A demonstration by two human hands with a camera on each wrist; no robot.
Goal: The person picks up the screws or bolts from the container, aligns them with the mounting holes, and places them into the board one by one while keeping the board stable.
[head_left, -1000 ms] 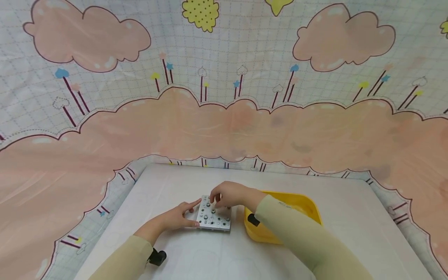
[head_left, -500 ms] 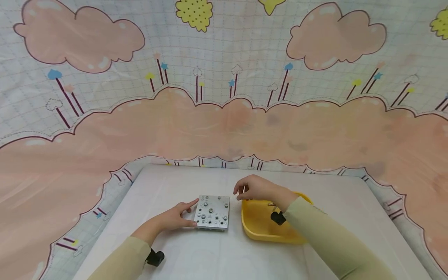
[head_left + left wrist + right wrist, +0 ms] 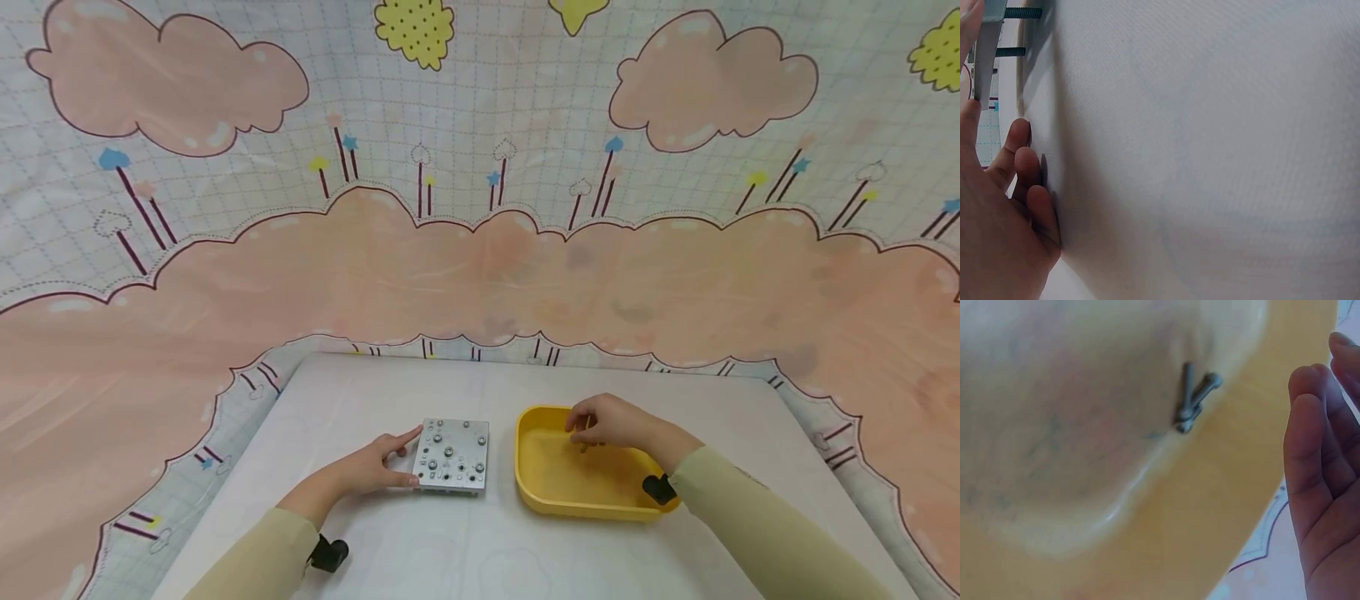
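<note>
In the head view, a square metal plate (image 3: pixel 452 483) with holes and several bolts set in it stands on the table. Threaded bolt ends (image 3: pixel 1023 12) stick out beneath it in the left wrist view. My left hand (image 3: pixel 372 467) holds the plate's left side between thumb and index finger, its other fingers curled low near the table. My right hand (image 3: pixel 617 422) is over the yellow tray (image 3: pixel 528 492), fingers loosely bent. In the right wrist view, two loose bolts (image 3: pixel 1185 394) lie crossed in the tray, apart from the fingers in sight; the fingertips are partly cut off there.
A white table (image 3: pixel 360 550) carries the plate and tray, with a gap between them. Behind it hangs a patterned cloth (image 3: pixel 480 275) with clouds. Black wrist cameras (image 3: pixel 328 553) are strapped to both wrists.
My right hand has moved from above the plate rightward and down into the tray area. The left hand has stayed at the plate's left side. The camera view has shifted slightly.
</note>
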